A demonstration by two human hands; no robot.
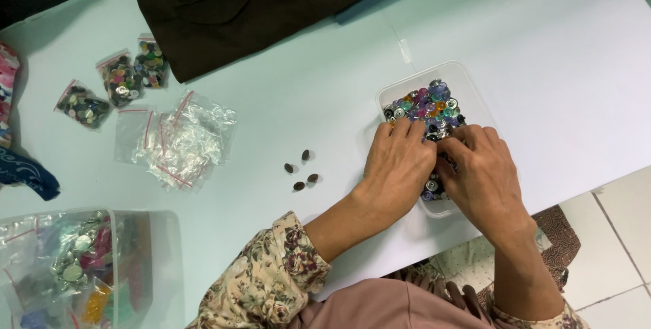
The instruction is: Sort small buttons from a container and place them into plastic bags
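Observation:
A clear plastic box [468, 85] full of mixed coloured buttons [427, 104] sits on the pale table near its right edge. Both hands reach into it side by side. My left hand [399, 165] lies palm down over the buttons with its fingertips dug in. My right hand [480, 174] rests next to it, fingers curled into the pile. Whether either hand pinches a button is hidden by the fingers. Several small brown oval buttons [302, 168] lie loose on the table left of the box.
A heap of empty clear zip bags [180, 140] lies centre left, with three small bags of buttons [121, 81] behind it. A dark brown garment [251, 7] sits at the back. Another clear container of bagged trims [81, 268] stands at the front left. Tiled floor shows at right.

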